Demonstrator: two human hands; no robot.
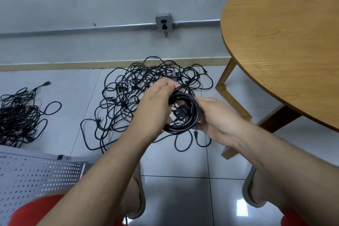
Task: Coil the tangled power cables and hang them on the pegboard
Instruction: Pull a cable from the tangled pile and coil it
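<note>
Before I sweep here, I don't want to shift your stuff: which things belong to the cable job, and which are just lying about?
Job: coil, gripped by left hand and right hand; tangled pile on the floor; second pile at left; pegboard.
Lying about: table; wall socket; pipe.

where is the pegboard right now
In the head view, the white pegboard sits at lower left, on the near side of the smaller cable pile.

No text, brand or number is legible. The plug (180,113) inside the gripped coiled cable (180,129) is blurred, and the wall socket (163,23) beyond the grip shows no readable marking.
</note>
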